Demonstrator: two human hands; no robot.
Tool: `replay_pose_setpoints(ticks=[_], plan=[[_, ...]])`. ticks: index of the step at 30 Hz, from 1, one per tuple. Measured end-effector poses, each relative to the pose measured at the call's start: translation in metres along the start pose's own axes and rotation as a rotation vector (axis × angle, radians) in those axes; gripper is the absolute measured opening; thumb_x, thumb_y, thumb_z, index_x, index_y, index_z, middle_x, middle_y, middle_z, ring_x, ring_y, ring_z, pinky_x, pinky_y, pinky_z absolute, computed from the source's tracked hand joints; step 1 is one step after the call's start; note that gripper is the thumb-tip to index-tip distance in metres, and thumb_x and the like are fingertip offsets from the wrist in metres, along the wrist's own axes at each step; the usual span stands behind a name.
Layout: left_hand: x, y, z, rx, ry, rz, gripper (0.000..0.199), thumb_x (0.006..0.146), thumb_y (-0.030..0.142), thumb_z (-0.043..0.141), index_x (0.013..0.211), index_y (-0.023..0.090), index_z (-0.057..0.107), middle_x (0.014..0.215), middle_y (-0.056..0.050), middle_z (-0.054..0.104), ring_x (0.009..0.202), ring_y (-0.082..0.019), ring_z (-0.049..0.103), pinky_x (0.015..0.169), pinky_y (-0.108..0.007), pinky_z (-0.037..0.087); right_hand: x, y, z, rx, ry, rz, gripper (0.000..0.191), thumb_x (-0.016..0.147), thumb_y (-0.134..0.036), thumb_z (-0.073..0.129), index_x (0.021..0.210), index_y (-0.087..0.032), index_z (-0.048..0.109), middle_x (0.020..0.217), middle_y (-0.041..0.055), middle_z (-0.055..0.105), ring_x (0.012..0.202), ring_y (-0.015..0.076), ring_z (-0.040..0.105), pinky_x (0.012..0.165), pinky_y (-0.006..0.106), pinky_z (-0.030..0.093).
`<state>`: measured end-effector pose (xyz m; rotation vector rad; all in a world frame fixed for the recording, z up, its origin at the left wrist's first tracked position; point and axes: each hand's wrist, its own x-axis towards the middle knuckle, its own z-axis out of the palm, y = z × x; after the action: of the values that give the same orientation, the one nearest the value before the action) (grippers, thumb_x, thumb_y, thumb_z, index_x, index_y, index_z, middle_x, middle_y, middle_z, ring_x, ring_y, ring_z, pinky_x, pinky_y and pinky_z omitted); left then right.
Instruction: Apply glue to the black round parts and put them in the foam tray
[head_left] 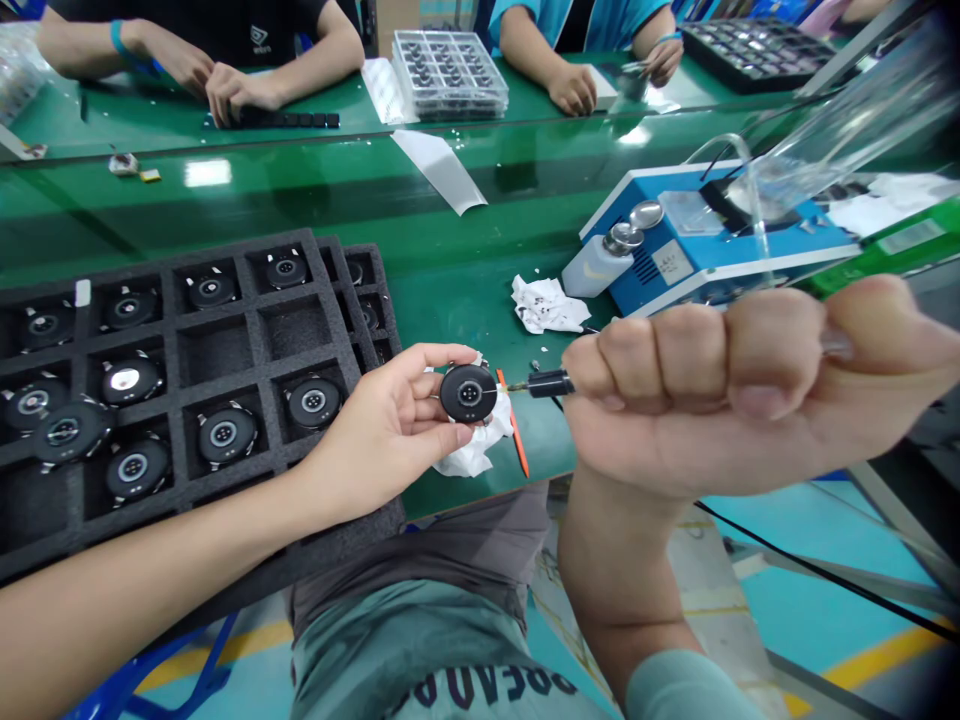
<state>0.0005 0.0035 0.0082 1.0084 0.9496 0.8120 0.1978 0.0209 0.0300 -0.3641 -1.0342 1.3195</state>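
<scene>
My left hand (409, 415) holds a round black smartwatch body (469, 392) by its edge, between thumb and fingers. The back with the ring-shaped sensor faces up towards me. My right hand (697, 375) is wrapped in a fist round a thin-tipped tool (550, 384) with a black collar. Its narrow tip points left at the watch body's right edge; whether it touches, I cannot tell. The fist hides most of the tool. Beneath the watch lie a crumpled white tissue (471, 455) and an orange stick (517, 440).
Left, a black foam tray (341, 330) holds several watch bodies. A blue benchtop machine (652, 225), a pump bottle (598, 262) and a stained tissue (547, 305) stand beyond my right hand. Across the bench, two co-workers' hands (232, 92) work near clear plastic trays (450, 75).
</scene>
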Motion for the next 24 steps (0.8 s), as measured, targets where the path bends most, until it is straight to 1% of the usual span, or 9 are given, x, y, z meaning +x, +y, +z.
replay_pose_setpoints(ticks=[3, 4, 5, 8, 9, 11, 15, 24], plan=[[-0.0006, -0.0007, -0.0001, 0.003, -0.004, 0.001, 0.054, 0.073, 0.002, 0.077, 0.121, 0.018, 0.059, 0.101, -0.004, 0.076, 0.086, -0.015, 0.073, 0.075, -0.025, 0.057, -0.0002, 0.0002, -0.0012, 0.036, -0.009, -0.001, 0.058, 0.099, -0.035, 0.041, 0.049, -0.021, 0.013, 0.046, -0.0062, 0.012, 0.039, 0.0055, 0.021, 0.044, 0.024, 0.034], [-0.0008, -0.0010, -0.0002, 0.004, -0.007, 0.001, 0.054, 0.073, 0.002, 0.077, 0.122, 0.017, 0.059, 0.101, -0.004, 0.076, 0.086, -0.015, 0.072, 0.075, -0.025, 0.057, -0.0002, 0.0004, -0.0012, 0.045, -0.014, -0.001, 0.057, 0.099, -0.034, 0.038, 0.049, -0.021, 0.013, 0.046, -0.0059, 0.012, 0.039, 0.0055, 0.021, 0.044, 0.024, 0.034], [-0.0011, -0.0012, -0.0002, 0.005, -0.009, 0.002, 0.054, 0.073, 0.002, 0.077, 0.122, 0.017, 0.058, 0.100, -0.004, 0.076, 0.086, -0.014, 0.072, 0.075, -0.025, 0.057, 0.0000, 0.0005, -0.0010, 0.048, -0.019, 0.000, 0.057, 0.099, -0.034, 0.039, 0.049, -0.021, 0.014, 0.046, -0.0062, 0.011, 0.040, 0.0056, 0.020, 0.044, 0.024, 0.034], [-0.0016, -0.0020, 0.0000, 0.007, -0.010, 0.005, 0.055, 0.073, 0.002, 0.076, 0.123, 0.017, 0.058, 0.100, -0.003, 0.075, 0.086, -0.013, 0.072, 0.075, -0.024, 0.056, 0.0007, 0.0005, -0.0007, 0.019, -0.033, -0.006, 0.062, 0.096, -0.036, 0.058, 0.050, -0.020, 0.020, 0.047, -0.0084, 0.008, 0.041, 0.0069, 0.011, 0.043, 0.026, 0.028], [-0.0017, -0.0022, 0.0002, 0.009, -0.010, 0.005, 0.055, 0.073, 0.002, 0.076, 0.123, 0.017, 0.058, 0.099, -0.003, 0.075, 0.085, -0.013, 0.072, 0.075, -0.023, 0.056, 0.0009, 0.0003, -0.0012, 0.005, -0.048, -0.006, 0.063, 0.095, -0.037, 0.061, 0.050, -0.020, 0.021, 0.047, -0.0085, 0.008, 0.042, 0.0076, 0.010, 0.043, 0.026, 0.027], [-0.0018, -0.0026, 0.0006, 0.010, -0.011, 0.007, 0.055, 0.073, 0.002, 0.076, 0.123, 0.017, 0.058, 0.099, -0.003, 0.075, 0.085, -0.013, 0.072, 0.075, -0.023, 0.056, 0.0014, -0.0002, -0.0029, -0.014, -0.070, -0.003, 0.063, 0.095, -0.040, 0.062, 0.050, -0.020, 0.022, 0.046, -0.0080, 0.008, 0.041, 0.0085, 0.010, 0.043, 0.027, 0.026], [-0.0018, -0.0030, 0.0011, 0.002, -0.011, 0.010, 0.055, 0.073, 0.001, 0.076, 0.123, 0.017, 0.058, 0.098, -0.003, 0.076, 0.085, -0.012, 0.072, 0.076, -0.023, 0.057, 0.0019, -0.0011, -0.0061, -0.017, -0.073, 0.002, 0.064, 0.095, -0.042, 0.063, 0.050, -0.020, 0.023, 0.045, -0.0074, 0.010, 0.040, 0.0088, 0.011, 0.044, 0.028, 0.027], [-0.0019, -0.0012, 0.0025, -0.009, -0.007, 0.003, 0.055, 0.073, 0.000, 0.075, 0.123, 0.016, 0.058, 0.099, -0.003, 0.076, 0.085, -0.012, 0.072, 0.077, -0.024, 0.057, 0.0028, -0.0017, -0.0015, -0.011, -0.058, 0.009, 0.067, 0.091, -0.040, 0.068, 0.049, -0.020, 0.021, 0.044, -0.0074, 0.008, 0.040, 0.0087, 0.007, 0.041, 0.029, 0.022]])
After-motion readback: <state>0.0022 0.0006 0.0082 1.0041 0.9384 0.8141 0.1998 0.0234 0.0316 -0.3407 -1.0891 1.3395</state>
